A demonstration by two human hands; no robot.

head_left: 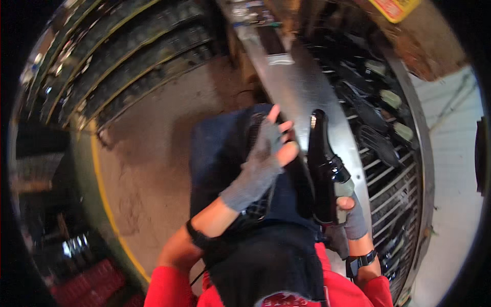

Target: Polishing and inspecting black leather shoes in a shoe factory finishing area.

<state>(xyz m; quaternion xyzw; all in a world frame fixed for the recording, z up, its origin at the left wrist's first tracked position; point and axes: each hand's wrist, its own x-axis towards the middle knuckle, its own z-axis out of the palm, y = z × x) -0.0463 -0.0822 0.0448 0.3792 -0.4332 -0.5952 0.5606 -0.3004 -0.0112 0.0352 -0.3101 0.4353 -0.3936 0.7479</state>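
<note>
My right hand [349, 215], in a grey fingerless glove with a black watch on the wrist, grips a glossy black shoe-shaped piece [323, 169] and holds it upright beside a wire rack. My left hand [266, 156], also in a grey fingerless glove, is raised just left of that piece with its fingers spread and nothing in it. Both hands hover over my dark blue trousers [220, 148]. A black apron or cloth [266, 261] hangs below my red sleeves.
A metal wire rack [388, 169] on the right holds several black shoe-shaped pieces. A shiny metal post [296, 87] runs diagonally behind the hands. Dark conveyor racks [133, 56] curve across the upper left. A yellow line [105, 199] marks the brown floor.
</note>
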